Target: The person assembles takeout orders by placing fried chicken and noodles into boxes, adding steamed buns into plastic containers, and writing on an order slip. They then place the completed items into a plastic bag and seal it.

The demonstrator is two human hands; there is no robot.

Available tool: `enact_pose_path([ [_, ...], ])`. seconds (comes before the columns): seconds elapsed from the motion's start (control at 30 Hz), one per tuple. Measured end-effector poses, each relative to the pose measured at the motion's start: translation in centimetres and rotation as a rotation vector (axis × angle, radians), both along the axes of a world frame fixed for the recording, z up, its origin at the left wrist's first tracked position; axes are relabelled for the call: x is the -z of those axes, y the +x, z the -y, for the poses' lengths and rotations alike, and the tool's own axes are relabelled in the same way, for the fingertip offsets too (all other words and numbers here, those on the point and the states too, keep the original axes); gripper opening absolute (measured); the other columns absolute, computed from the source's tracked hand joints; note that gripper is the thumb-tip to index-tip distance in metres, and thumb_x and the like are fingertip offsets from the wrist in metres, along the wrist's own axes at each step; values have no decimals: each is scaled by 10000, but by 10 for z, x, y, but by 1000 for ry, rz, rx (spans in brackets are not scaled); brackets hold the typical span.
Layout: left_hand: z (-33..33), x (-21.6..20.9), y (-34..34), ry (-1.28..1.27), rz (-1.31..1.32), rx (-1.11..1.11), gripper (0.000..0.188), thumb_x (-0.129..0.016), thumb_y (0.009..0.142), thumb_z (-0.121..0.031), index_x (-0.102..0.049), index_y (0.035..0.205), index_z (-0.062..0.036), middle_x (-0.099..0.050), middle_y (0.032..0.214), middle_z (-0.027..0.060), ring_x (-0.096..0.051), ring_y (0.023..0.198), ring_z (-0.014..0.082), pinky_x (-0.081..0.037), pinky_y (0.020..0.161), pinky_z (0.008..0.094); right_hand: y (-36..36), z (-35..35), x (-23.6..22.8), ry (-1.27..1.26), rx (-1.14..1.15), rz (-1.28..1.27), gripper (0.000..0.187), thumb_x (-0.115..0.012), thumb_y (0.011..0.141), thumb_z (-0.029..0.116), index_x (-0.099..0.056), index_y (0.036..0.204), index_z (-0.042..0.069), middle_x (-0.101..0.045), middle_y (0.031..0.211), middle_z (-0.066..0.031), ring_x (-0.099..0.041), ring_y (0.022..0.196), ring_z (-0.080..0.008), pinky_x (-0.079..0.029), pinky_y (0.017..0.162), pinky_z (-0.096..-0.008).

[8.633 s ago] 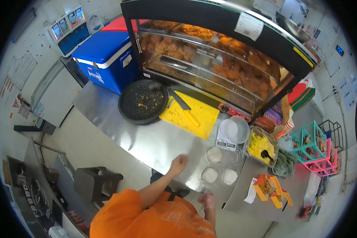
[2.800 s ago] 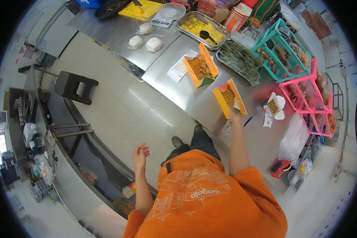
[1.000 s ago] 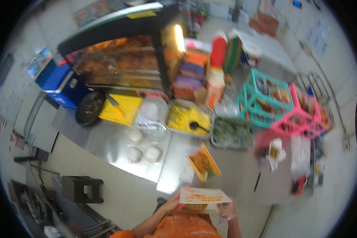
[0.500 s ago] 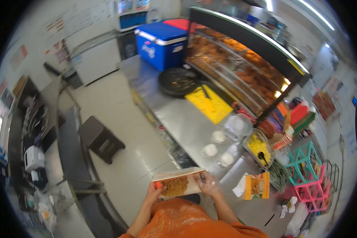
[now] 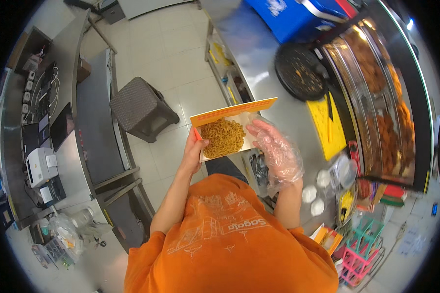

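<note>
Clock centred on the box, 12 = straight ahead of the person. Far L, approx 9: white printer (image 5: 41,167) on a steel worktop. Btwn 9 & 10, nearer: dk brown plastic stool (image 5: 141,108) on the floor. At 8, the L hand (image 5: 193,154), bare, pinching the box's L end, thumb over the rim. Box (image 5: 232,113) itself: held off the counter in front of the orange shirt (image 5: 225,239), long orange-edged flap up at 12, curly noodles (image 5: 223,136) inside. At 4, the R hand (image 5: 278,157) in a clear plastic glove, fingers nearly straight at the box's R end; can't tell if they're gripping. Further R on the steel counter (image 5: 293,122): blue cooler (image 5: 288,19) at 1, round blk pan (image 5: 300,72) at 2, yellow board (image 5: 322,129) w/ knife (image 5: 329,115) approx 3, glass case (image 5: 371,93) of fried food btwn 2 & 3.
</note>
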State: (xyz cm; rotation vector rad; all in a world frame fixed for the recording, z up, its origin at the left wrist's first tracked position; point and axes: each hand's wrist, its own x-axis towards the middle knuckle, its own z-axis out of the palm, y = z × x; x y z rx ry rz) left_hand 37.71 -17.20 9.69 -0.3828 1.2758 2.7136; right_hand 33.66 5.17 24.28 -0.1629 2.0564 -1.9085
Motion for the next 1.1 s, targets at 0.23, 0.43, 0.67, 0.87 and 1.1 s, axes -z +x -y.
enact_pose_path([
  [0.23,119,-32,-168,137,31,-76,825,-476,815,-129,-183,1580,-37,-366,1554,107,-367,1421,229,-297,1169,360,-218,110,-38,-146,-156,10,477,-684,950,215,-545,1348,-7,-667,1185,-185,-665,1069,-258,-522,920,-380],
  [0.43,222,-15,-313,204,-7,-161,780,-507,831,-270,-279,1547,-60,-438,1489,115,-461,1356,271,-423,1102,433,-393,210,-34,50,28,-223,174,-602,981,56,-640,1124,-37,-715,968,-136,-683,809,-175,-565,741,-318],
  [0.67,352,19,-545,302,-9,-18,862,-487,817,-186,-157,1611,-119,-320,1602,76,-333,1458,236,-308,1183,400,-581,351,13,95,66,-280,172,-641,939,5,-651,1109,-10,-689,1024,-61,-652,918,-127,-544,769,-268],
  [0.87,431,-23,-750,100,21,394,785,-577,876,-259,-229,1563,-107,-420,1506,85,-416,1397,261,-391,1138,433,-735,454,13,863,-193,-442,231,-584,920,140,-629,1087,-13,-646,1000,-198,-640,955,-378,-524,895,-448],
  [1.1,422,3,-991,94,60,568,739,-573,822,-294,-349,1499,-105,-495,1427,110,-521,1297,315,-481,1046,499,-897,432,-25,605,266,-209,245,-564,950,198,-632,1111,26,-672,994,-219,-648,939,-414,-512,801,-490],
])
